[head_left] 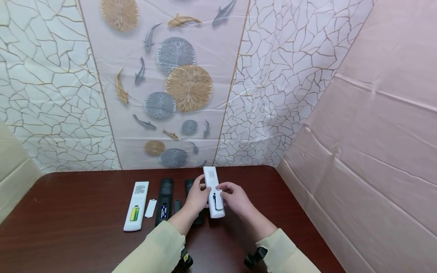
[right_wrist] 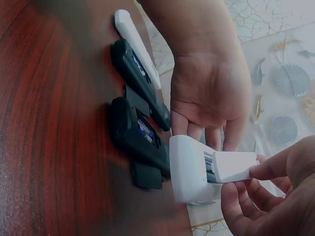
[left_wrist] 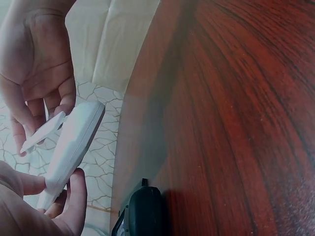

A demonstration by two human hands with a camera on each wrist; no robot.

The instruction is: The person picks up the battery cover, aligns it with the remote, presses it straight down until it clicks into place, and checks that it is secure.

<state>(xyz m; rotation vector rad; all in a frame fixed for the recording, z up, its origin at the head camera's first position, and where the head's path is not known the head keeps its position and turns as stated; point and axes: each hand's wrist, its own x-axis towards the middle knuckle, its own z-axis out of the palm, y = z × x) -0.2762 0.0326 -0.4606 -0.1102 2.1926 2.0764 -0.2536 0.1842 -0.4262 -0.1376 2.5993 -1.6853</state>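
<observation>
A white remote control is held up over the table, back side showing, with its battery compartment uncovered. My left hand grips it by the sides, thumb on one edge and fingers on the other. Between the thumb and fingers of my right hand is a white battery cover, tilted away from the remote's back and close to the compartment. Batteries show in that compartment in the right wrist view. In the left wrist view the cover stands at an angle to the remote, its end near the back.
On the brown table lie another white remote with batteries showing, a loose white cover, a black remote and a dark cover. A second black remote is partly behind my left hand. A patterned curtain hangs behind.
</observation>
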